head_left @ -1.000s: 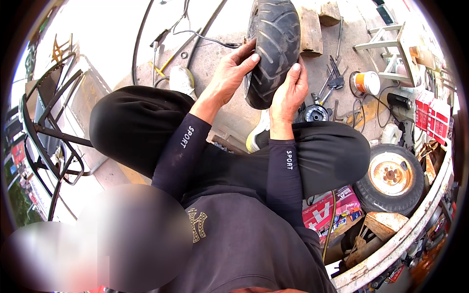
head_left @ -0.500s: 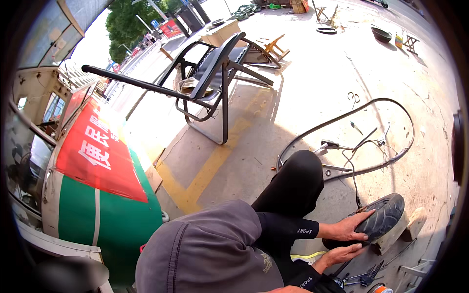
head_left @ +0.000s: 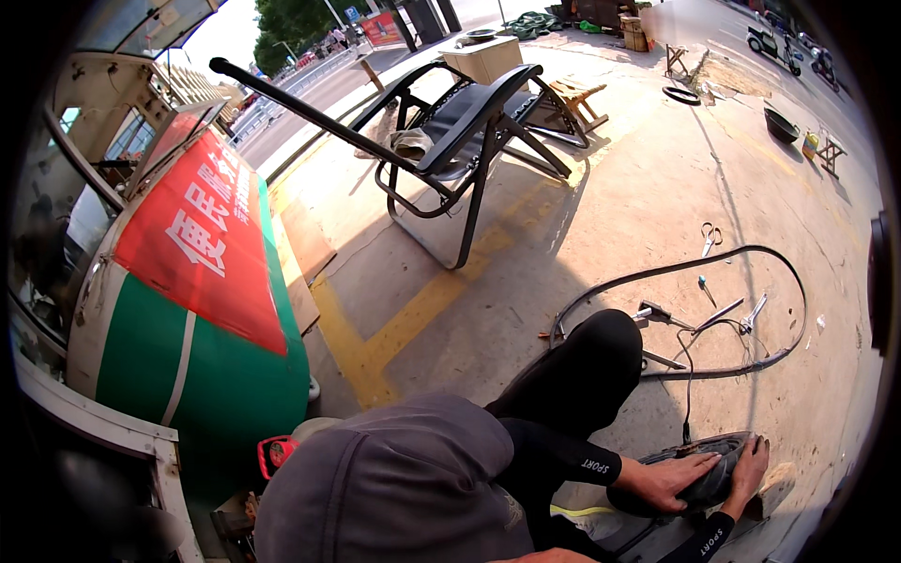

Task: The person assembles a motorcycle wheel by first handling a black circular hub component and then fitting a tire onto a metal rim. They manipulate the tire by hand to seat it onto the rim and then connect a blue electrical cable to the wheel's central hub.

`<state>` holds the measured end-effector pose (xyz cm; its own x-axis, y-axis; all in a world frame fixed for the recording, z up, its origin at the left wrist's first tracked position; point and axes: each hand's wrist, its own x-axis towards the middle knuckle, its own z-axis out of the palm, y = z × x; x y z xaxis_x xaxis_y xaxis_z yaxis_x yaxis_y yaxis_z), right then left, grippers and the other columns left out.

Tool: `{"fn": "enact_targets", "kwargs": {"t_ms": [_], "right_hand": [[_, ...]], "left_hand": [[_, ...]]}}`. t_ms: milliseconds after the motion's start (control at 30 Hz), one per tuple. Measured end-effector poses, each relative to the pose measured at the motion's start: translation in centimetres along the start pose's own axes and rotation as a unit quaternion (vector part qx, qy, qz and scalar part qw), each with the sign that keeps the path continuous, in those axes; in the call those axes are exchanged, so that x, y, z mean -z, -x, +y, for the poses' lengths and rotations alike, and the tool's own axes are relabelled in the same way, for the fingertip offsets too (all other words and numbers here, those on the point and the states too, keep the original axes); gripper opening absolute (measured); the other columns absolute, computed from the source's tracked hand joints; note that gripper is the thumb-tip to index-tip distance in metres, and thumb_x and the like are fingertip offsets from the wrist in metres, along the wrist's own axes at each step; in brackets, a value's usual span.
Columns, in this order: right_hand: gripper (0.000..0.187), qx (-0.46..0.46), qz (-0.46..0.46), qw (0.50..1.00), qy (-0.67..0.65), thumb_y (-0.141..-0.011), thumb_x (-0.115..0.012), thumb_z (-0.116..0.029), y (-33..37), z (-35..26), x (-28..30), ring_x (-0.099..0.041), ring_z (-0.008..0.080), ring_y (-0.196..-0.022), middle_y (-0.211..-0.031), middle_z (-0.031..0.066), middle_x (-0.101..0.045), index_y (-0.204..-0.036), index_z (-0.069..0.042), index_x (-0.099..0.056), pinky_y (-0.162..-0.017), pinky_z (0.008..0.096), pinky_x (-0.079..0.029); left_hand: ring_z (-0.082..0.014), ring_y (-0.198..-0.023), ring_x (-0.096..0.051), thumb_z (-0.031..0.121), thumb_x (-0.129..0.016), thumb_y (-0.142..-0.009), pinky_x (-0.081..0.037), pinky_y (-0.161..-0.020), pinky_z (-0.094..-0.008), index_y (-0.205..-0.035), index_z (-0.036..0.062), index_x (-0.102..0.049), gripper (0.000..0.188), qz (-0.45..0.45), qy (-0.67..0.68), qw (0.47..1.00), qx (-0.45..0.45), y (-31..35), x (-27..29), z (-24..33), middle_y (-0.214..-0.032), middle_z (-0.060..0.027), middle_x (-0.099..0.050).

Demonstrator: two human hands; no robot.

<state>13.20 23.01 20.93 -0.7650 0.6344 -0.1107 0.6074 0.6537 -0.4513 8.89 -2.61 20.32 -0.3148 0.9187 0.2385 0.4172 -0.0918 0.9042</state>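
Observation:
A small black tyre (head_left: 715, 480) lies low on the concrete at the lower right of the head view. My left hand (head_left: 668, 479) presses on its near side with the fingers spread over the rubber. My right hand (head_left: 752, 459) grips its far edge. Both forearms wear black sleeves, and my bent knee (head_left: 601, 361) in black trousers rises just left of the tyre. Part of the tyre is hidden under my hands.
A black hose (head_left: 751, 255) loops over the concrete beyond the knee, with scissors (head_left: 710, 235) and wrenches (head_left: 746, 317) inside the loop. A black folding recliner (head_left: 469, 141) stands further back. A red and green covered structure (head_left: 206, 281) fills the left. A wooden block (head_left: 775, 480) sits beside the tyre.
The view has swung away to the left and out over the yard. Both hands stay on the tyre, which has ended up in the lower right corner.

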Motion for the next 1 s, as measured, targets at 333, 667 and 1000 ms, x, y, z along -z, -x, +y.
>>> {"fn": "enact_targets", "kwargs": {"t_ms": [333, 667, 1000], "right_hand": [[0.065, -0.096, -0.206, 0.926, -0.302, -0.103, -0.052, -0.038, 13.0, 4.0, 11.7, -0.046, 0.028, -0.136, -0.149, 0.0188, -0.047, -0.151, 0.003, -0.036, -0.115, 0.0376, -0.033], [0.066, -0.512, 0.29, 0.789, -0.173, -0.093, -0.064, -0.04, 36.2, 12.2, -6.3, -0.06, 0.0441, -0.119, -0.12, 0.0317, -0.064, -0.136, 0.008, -0.049, -0.103, 0.0451, -0.044], [0.101, -0.557, 0.342, 0.753, -0.072, -0.082, -0.079, -0.041, 41.6, 4.8, -17.6, -0.036, 0.0472, -0.137, -0.145, 0.0364, -0.036, -0.146, 0.014, -0.023, -0.116, 0.0468, -0.03]], "left_hand": [[-0.0575, -0.131, -0.04, 0.029, -0.083, -0.065, -0.042, -0.105, -0.0531, -0.148, 0.0079, -0.043, 0.095, 0.011, -0.123, 0.992, -0.038, -5.1, -0.1, 4.5, -0.148, -0.0443, -0.026], [-0.0428, -0.13, -0.052, 0.033, -0.081, -0.078, -0.046, -0.106, -0.0442, -0.141, 0.0229, -0.059, 0.067, -0.084, -0.171, 0.981, -0.042, -8.9, 2.6, 3.9, -0.147, -0.0307, -0.042], [-0.0273, -0.122, -0.059, 0.031, -0.08, -0.083, -0.049, -0.104, -0.0371, -0.144, 0.0092, -0.054, 0.069, -0.141, -0.109, 0.983, 0.038, -12.1, 3.4, 2.8, -0.134, -0.0197, -0.059]]}}
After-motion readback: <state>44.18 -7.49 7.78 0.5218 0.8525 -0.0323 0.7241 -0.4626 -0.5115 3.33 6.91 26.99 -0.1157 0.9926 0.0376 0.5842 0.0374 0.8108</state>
